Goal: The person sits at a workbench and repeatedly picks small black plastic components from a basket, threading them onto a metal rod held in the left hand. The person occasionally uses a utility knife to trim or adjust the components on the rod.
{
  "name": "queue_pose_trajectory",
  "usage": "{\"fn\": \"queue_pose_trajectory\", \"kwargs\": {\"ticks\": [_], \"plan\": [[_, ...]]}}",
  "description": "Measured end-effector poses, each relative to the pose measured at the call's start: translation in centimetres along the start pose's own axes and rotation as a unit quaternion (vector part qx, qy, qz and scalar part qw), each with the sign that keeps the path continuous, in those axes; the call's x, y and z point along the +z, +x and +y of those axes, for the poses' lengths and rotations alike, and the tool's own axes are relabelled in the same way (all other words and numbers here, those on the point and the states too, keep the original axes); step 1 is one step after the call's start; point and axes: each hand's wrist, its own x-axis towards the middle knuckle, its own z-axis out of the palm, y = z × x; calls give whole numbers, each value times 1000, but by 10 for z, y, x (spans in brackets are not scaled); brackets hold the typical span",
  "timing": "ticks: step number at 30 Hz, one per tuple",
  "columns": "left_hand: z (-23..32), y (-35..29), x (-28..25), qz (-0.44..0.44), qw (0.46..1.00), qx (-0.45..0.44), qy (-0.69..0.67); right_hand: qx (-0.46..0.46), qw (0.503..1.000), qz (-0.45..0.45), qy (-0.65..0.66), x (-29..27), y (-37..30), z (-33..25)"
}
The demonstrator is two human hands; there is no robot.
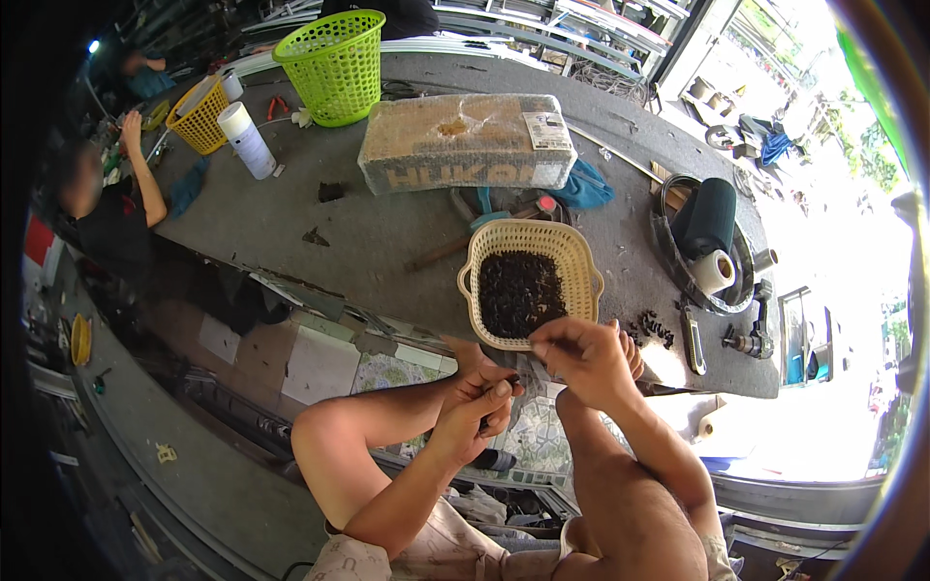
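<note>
My left hand [475, 409] is closed above my lap, with a small dark piece [514, 382] pinched at the tips of the thumb and forefinger. My right hand [589, 356] hovers by the near edge of a beige plastic basket [586, 276]. Its thumb and fingers are drawn together; whatever they may hold is too small to make out. Many small black pieces [520, 290] cover the basket's bottom. More loose black pieces [655, 329] lie on the grey table, to the right of my right hand.
Behind the basket sit a hammer [436, 254], a plastic-wrapped carton [465, 145] and a blue cloth [584, 186]. A green basket [334, 73] and a spray can [247, 142] stand farther back. A utility knife [693, 341] and drill [748, 341] lie right. Another person [111, 213] works at left.
</note>
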Motion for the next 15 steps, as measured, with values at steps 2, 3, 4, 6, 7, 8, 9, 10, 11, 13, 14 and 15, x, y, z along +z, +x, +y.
{"fn": "queue_pose_trajectory", "kwargs": {"ticks": [2,3,4,6,7,8,9,10,11,13,14,15], "plan": [[-2,-1,2,-18,1000,4,-1,9,999,-48,21,3,-12,-5],[-2,-1,4,-10,1000,1,6,1,997,-73,26,3,-15,-8],[-2,-1,5,-7,1000,0,8,2,996,-80,40,4,-16,-11],[-2,-1,7,-6,1000,4,14,22,995,-82,45,6,-17,-14],[-1,0,8,-9,1000,8,18,26,995,-84,48,7,-16,-16],[0,-1,8,-23,999,18,18,19,996,-81,38,8,-17,-17],[1,-1,9,-4,999,15,30,12,997,-77,28,8,-17,-18],[1,-2,10,2,999,17,37,15,997,-75,12,9,-17,-18],[0,-2,12,1,999,22,40,9,997,-77,17,9,-18,-19],[0,-3,14,11,999,19,46,17,997,-80,14,7,-20,-19],[-1,-3,15,7,999,21,42,23,997,-79,0,6,-22,-20],[-2,-3,16,16,998,19,52,28,996,-78,-14,4,-24,-20]]}}
